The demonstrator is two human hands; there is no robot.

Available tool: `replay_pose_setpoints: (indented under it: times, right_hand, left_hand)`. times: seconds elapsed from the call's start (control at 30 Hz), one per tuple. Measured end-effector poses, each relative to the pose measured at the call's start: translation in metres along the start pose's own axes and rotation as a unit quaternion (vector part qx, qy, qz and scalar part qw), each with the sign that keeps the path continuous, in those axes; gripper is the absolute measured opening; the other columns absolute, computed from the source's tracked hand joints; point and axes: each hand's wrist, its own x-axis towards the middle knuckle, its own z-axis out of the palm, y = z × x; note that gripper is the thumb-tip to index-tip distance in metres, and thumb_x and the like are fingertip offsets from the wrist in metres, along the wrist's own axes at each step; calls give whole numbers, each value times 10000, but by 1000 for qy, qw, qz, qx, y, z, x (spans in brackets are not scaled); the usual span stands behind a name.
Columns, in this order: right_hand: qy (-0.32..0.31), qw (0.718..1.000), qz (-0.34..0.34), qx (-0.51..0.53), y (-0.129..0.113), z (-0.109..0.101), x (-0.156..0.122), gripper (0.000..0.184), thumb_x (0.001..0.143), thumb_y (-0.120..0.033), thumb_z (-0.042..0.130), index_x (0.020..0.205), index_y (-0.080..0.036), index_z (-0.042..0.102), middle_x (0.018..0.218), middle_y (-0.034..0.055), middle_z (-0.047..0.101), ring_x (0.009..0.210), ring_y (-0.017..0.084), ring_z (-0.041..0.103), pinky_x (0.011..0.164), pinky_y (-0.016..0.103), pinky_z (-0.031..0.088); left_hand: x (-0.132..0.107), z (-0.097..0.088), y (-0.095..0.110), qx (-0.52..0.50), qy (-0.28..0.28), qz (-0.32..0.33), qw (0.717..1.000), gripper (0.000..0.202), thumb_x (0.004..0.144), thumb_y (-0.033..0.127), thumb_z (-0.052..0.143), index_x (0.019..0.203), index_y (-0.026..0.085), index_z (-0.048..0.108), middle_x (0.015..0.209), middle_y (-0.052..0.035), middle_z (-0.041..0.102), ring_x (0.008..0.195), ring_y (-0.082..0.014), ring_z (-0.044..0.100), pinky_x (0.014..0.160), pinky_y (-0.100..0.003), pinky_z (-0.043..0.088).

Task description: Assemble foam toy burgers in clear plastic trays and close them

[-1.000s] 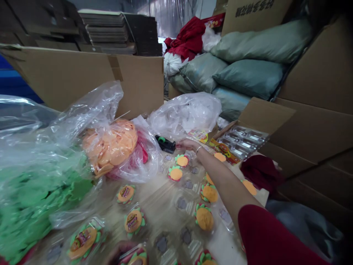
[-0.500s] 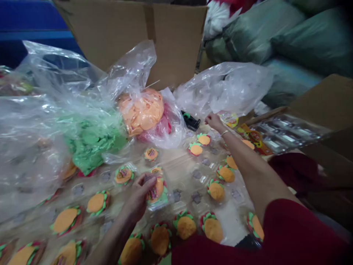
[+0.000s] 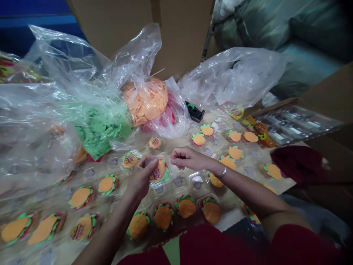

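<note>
My left hand (image 3: 142,178) grips a clear plastic blister case with a burger-shaped foam piece (image 3: 160,172) inside, held just above the work surface. My right hand (image 3: 184,158) hovers beside it, fingers curled in a loose pinch; what it holds, if anything, is too small to make out. Rows of burger-shaped foam pieces (image 3: 164,216) in orange, green and red lie in clear trays all around both hands.
Clear bags hold green foam shapes (image 3: 99,130) and orange foam discs (image 3: 146,99) at the back left. Another clear plastic bag (image 3: 234,75) lies at the back right. A black tool (image 3: 195,111) sits between them. A cardboard box (image 3: 132,29) stands behind; clear trays (image 3: 292,123) at right.
My right hand has drawn back from the far bag to meet the left hand at the blister case. The view has tilted further down.
</note>
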Motion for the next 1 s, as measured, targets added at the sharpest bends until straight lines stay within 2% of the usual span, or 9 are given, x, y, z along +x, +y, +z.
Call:
replay_pose_setpoints:
  times: [0.1, 0.23, 0.3, 0.43, 0.57, 0.67, 0.83, 0.93, 1.0]
  right_hand:
    - [-1, 998, -1, -66, -4, -2, 2, 280, 895, -415, 545, 793, -157, 508, 667, -49, 458, 591, 64, 423, 556, 204, 342]
    - [83, 988, 18, -131, -12, 4, 1, 298, 807, -417, 662, 909, -161, 548, 767, -20, 540, 684, 95, 480, 612, 224, 376]
    - [126, 987, 17, -100, -11, 6, -1, 303, 803, -408, 660, 949, -163, 559, 808, -4, 573, 721, 111, 515, 646, 239, 405]
    - [176, 984, -4, 23, -6, 5, -5, 244, 820, -395, 615, 799, -159, 557, 689, -23, 540, 627, 96, 502, 614, 241, 407]
    - [119, 986, -3, 118, -7, 9, -7, 265, 800, -408, 641, 774, -162, 548, 651, -37, 525, 574, 80, 479, 579, 228, 394]
    - [84, 989, 2, 123, -11, 15, -3, 285, 799, -431, 641, 769, -163, 550, 639, -42, 505, 557, 76, 460, 558, 223, 386]
    - [256, 965, -18, 59, -15, 18, 3, 337, 827, -503, 590, 915, -178, 577, 824, 1, 573, 687, 101, 526, 641, 241, 434]
    - [206, 975, 20, 83, -13, 21, 6, 429, 865, -565, 497, 1032, -180, 584, 983, 45, 611, 770, 122, 571, 689, 262, 452]
    - [145, 984, 40, 94, -10, 25, 8, 395, 849, -537, 544, 972, -167, 605, 903, 32, 617, 727, 115, 556, 658, 249, 440]
  left_hand:
    - [-2, -2, 0, 4, -3, -4, 1000, 361, 571, 363, 835, 734, 137, 606, 621, 19, 628, 524, -86, 557, 514, -182, 429]
    - [-3, -5, -2, -5, 2, -3, 1000, 368, 562, 357, 839, 752, 142, 608, 636, 21, 632, 527, -86, 559, 521, -187, 441]
    - [-3, -7, -3, -7, 10, -1, 1000, 373, 567, 370, 835, 761, 143, 611, 656, 14, 640, 539, -91, 570, 527, -190, 447]
    - [-1, -13, -6, -21, 19, -8, 1000, 363, 578, 376, 828, 758, 147, 612, 644, 18, 628, 546, -94, 582, 534, -187, 449]
    - [0, -15, -7, -43, 15, -28, 999, 353, 571, 369, 833, 719, 149, 600, 611, 28, 609, 523, -86, 569, 521, -181, 446]
    - [-1, -16, -8, -55, 18, -28, 998, 355, 555, 352, 843, 729, 149, 611, 616, 30, 614, 528, -84, 571, 520, -177, 451]
    - [-4, -22, -4, -94, 9, -52, 994, 377, 566, 388, 838, 776, 155, 628, 665, 16, 650, 544, -100, 588, 544, -207, 489]
    - [-4, -23, -1, -106, 11, -56, 993, 389, 544, 386, 848, 773, 158, 632, 659, 21, 646, 537, -97, 581, 537, -203, 485]
    - [-5, -22, 0, -100, 17, -42, 994, 367, 538, 357, 852, 754, 158, 630, 633, 31, 628, 523, -87, 565, 517, -188, 467]
